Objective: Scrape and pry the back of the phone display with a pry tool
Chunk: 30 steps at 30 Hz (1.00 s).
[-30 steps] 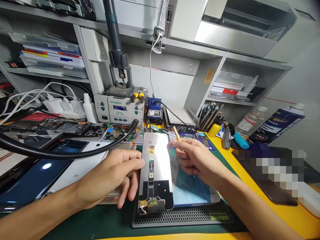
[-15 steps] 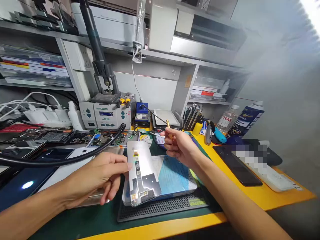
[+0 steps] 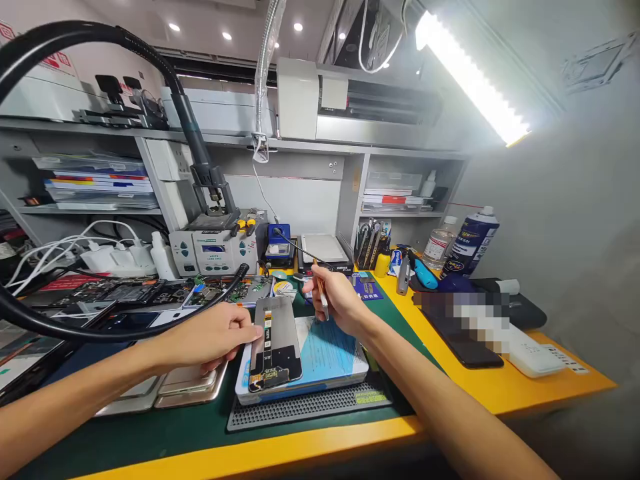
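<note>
My left hand (image 3: 220,335) pinches the left edge of a phone screen (image 3: 280,333), its grey back and flex cable facing up. The screen lies on a blue-and-white box (image 3: 333,353), which rests on a grey ribbed mat (image 3: 310,410). Right of the screen, my right hand (image 3: 340,297) is closed round a slim copper-coloured tool (image 3: 321,287) with a flat silvery lower end pointing down. Whether it is tweezers or a blade I cannot tell. The tool is apart from the screen, above the box's far part.
Phones (image 3: 193,383) lie left of the box, under a black hose (image 3: 125,333) from the hot-air station (image 3: 215,250). Behind stands a soldering iron stand (image 3: 280,247). A spray can (image 3: 470,243), a bottle (image 3: 440,243) and a dark phone (image 3: 460,340) are on the right.
My view has tilted up. The screen, tilted up before, now lies flatter on the box. My right hand has turned the tool so that its silvery end points down.
</note>
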Each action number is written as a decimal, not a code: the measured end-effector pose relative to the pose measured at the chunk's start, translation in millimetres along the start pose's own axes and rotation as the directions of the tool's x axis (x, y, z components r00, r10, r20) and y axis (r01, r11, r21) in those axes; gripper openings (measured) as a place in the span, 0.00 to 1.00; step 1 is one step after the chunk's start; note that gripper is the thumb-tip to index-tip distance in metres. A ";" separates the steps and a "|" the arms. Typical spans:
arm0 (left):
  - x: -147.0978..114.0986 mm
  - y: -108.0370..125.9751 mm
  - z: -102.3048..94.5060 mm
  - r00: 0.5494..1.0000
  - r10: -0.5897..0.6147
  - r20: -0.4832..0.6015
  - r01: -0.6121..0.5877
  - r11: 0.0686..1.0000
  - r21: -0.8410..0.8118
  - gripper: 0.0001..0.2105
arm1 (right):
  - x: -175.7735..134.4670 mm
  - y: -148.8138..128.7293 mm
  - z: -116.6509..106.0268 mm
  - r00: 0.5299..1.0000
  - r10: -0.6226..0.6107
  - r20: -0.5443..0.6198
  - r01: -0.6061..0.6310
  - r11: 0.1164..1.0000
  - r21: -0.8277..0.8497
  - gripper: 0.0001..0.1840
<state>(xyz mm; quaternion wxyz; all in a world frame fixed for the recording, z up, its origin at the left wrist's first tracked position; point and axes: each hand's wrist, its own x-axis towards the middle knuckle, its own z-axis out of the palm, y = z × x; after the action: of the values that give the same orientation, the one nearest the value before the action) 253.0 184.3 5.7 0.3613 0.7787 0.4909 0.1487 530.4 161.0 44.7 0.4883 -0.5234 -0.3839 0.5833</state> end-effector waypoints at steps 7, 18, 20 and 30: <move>-20.8 -18.7 9.0 0.816 0.460 -0.350 -0.370 0.881 0.295 0.21 | 0.7 6.1 3.5 0.994 0.015 0.105 -0.013 1.000 -0.021 0.34; -6.2 -26.5 29.8 0.461 0.860 -0.217 -0.696 0.502 0.513 0.18 | 7.1 15.1 -0.4 0.975 0.075 0.207 -0.066 0.996 -0.053 0.34; -8.2 -27.3 30.8 0.433 0.879 -0.199 -0.708 0.468 0.528 0.18 | 7.2 16.9 -0.8 0.973 0.077 0.215 -0.067 0.996 -0.055 0.34; -11.2 -24.9 35.4 0.395 0.879 -0.266 -0.645 0.472 0.601 0.20 | 6.1 21.6 -6.9 0.969 0.064 0.238 -0.054 0.997 -0.049 0.34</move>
<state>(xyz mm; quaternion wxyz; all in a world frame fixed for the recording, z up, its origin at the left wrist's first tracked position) 252.1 166.3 -35.2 -0.0777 0.8935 0.1644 0.4107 533.7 161.5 21.5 0.4098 -0.4706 -0.4364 0.6482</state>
